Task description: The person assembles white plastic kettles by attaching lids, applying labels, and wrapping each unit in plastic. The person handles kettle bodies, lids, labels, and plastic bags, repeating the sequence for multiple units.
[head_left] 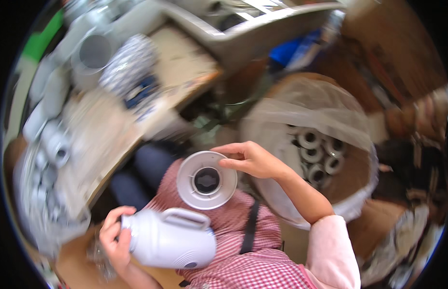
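My left hand (117, 236) is wrapped round the neck end of a pale grey-lilac jug (178, 238), which lies on its side over my lap with its looped handle upward. In my right hand (250, 161) is a round white plastic ring part (186, 180), pinched at its upper right rim between thumb and fingers. This part has a wide flange and a dark opening in its middle. It is held just above the jug, apart from it, over my red-checked apron.
On the right a large round bin (291, 212) lined with clear plastic holds several white ring parts (311, 155). A worktable (185, 62) at the upper left carries pale jug bodies (55, 147) and a patterned bundle (132, 60). Cardboard (402, 43) stands at the upper right.
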Motion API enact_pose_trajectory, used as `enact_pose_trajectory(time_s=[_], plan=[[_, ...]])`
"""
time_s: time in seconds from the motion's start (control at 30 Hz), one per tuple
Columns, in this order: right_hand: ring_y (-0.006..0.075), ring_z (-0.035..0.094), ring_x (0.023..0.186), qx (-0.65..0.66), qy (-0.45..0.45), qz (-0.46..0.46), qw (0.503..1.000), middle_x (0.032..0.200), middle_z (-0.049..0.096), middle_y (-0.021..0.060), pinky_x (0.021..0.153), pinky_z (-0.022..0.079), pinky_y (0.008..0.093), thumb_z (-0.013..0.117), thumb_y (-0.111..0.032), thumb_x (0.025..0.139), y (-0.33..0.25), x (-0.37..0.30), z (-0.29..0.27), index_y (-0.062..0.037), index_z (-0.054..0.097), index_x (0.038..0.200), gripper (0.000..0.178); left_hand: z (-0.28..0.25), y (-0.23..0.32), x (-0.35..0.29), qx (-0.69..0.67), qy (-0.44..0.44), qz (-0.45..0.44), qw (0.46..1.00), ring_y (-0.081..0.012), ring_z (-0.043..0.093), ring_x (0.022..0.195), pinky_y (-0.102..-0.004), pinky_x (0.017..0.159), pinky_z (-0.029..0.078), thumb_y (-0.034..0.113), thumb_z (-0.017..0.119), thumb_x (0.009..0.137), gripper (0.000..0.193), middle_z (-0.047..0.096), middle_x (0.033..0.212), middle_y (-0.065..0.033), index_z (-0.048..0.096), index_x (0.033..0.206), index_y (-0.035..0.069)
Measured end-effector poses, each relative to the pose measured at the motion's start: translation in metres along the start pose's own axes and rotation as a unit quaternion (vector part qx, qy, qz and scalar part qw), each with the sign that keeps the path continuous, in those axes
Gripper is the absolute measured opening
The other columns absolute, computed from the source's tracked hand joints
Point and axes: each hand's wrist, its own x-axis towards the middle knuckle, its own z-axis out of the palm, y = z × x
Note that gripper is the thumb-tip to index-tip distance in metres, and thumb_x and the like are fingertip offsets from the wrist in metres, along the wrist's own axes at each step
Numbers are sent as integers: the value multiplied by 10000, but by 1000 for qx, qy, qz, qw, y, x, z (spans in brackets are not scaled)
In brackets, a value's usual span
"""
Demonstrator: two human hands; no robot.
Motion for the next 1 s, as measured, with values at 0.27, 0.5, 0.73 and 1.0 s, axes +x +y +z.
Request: enact_pose_trajectory(time_s=[0.27, 0.5, 0.73, 1.0], plan=[[494, 363, 1505, -173, -73, -76, 979, 1605, 307, 402, 1247, 335, 466, 858, -696, 736, 24, 30, 68, 125, 228, 1605, 1351, -17, -36, -65, -150, 308, -76, 937, -249, 665, 1009, -379, 921, 508, 326, 550, 1036, 464, 699, 1160, -184, 678, 878, -91], [504, 362, 1494, -214, -33, -89, 972, 1591, 309, 393, 1226, 358, 485, 895, -531, 732, -3, 23, 89, 36, 256, 1627, 1237, 15, -73, -55, -371, 378, -149, 835, -232, 686, 1060, -351, 950, 533, 351, 464, 1116, 489, 697, 1157, -165, 664, 1206, -86], [326, 284, 1571, 92, -82, -130, 984, 1712, 256, 155, 1207, 359, 526, 856, -485, 775, -26, -7, 116, -67, 212, 1691, 1196, 30, -93, -51, -496, 378, -188, 759, -213, 713, 1028, -329, 909, 567, 423, 484, 1117, 525, 729, 1147, -150, 668, 1231, -55], [321, 258, 1589, 136, -36, -166, 976, 1725, 216, 191, 1209, 357, 525, 844, -584, 767, -21, -18, 140, -38, 185, 1692, 1260, 36, -79, -49, -515, 353, -174, 762, -220, 693, 1081, -352, 959, 550, 428, 446, 1120, 507, 713, 1176, -133, 644, 1257, -17]])
